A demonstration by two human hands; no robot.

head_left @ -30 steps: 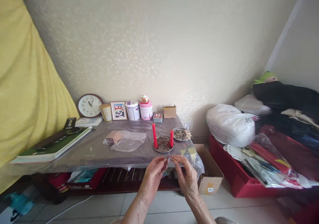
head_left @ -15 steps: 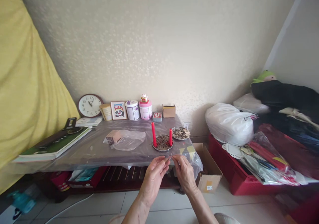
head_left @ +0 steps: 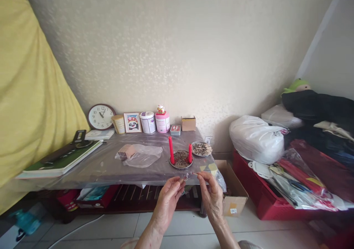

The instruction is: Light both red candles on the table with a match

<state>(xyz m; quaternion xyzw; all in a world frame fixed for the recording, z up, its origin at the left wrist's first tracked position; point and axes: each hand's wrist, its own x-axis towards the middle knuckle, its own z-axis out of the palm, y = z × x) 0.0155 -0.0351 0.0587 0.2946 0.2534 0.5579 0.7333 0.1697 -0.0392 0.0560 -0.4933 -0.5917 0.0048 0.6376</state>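
Note:
My left hand [head_left: 169, 197] is closed around a small matchbox [head_left: 182, 181], mostly hidden by the fingers. Between the thumb and fingertips of my right hand [head_left: 211, 194] is a thin matchstick [head_left: 195, 173], its tip pointing left. A faint whitish wisp shows between the two hands. Just beyond them, a tall red candle [head_left: 171, 151] and a shorter red candle [head_left: 190, 154] stand upright on a round metal plate [head_left: 181, 167] filled with dark grains. Behind it to the right, a second plate [head_left: 197, 154] of grains bears several pale thin sticks [head_left: 206, 149].
A plastic-covered low table [head_left: 110, 168] holds a clock [head_left: 101, 117], tins [head_left: 148, 123], a small carton [head_left: 188, 123] and a crumpled plastic bag [head_left: 145, 156]. A cardboard box [head_left: 235, 201] and a red bin [head_left: 272, 208] stand on the right. Yellow cloth [head_left: 35, 86] hangs at left.
My right hand has moved right and slightly down, away from the matchbox, with the matchstick now showing. My left hand has stayed nearly in place. The view has shifted slightly.

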